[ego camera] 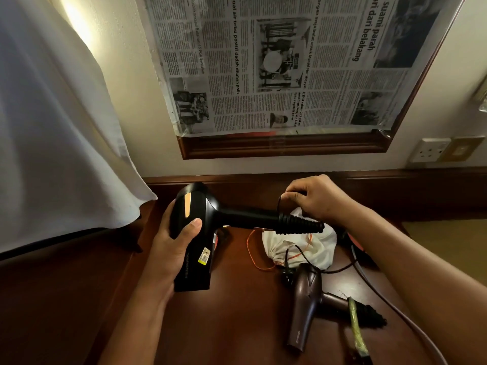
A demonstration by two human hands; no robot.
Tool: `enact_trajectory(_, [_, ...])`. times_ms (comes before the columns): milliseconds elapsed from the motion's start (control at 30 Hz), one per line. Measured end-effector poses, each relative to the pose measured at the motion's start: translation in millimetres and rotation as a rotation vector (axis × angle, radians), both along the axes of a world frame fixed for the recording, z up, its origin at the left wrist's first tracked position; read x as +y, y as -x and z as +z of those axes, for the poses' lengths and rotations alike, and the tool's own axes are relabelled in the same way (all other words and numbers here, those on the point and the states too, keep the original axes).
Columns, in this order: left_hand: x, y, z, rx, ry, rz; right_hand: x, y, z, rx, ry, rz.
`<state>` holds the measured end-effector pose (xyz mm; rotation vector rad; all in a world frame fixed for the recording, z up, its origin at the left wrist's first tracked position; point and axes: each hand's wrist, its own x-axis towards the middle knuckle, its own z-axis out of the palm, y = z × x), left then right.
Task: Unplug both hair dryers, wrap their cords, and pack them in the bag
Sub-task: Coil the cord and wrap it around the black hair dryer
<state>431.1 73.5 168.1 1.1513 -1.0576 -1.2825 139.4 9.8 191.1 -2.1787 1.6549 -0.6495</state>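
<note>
Wooden desk (237,312); black dryer (195,233) in left fingers (193,225), cord (279,204) in right fingers (292,196)

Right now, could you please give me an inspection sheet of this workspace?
Surface: dark wooden table, against the wall.
Job's things: black hair dryer held above the table, cord coiled round its handle; brown hair dryer lying on the table, cord bundled on its handle; white bag with an orange drawstring lying behind it.
Clutter: yellow-green strip across the brown dryer's handle.
Grippers: left hand grips the black dryer's body; right hand pinches the black cord.
Cables: grey cable runs across the table's right side.
Surroundings: newspaper taped over a wooden frame; wall socket, nothing plugged in; white cloth at left.
</note>
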Motion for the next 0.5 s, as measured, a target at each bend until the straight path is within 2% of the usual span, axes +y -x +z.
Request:
enact_trajectory(100, [-2,-2,-5,-0.027,0.005,0.003,3,1,7,0.032,0.013,-0.030])
enact_trajectory(500, [-5,1,-21,-0.129,0.057,0.087,15,-12,22,0.052,0.045,0.078])
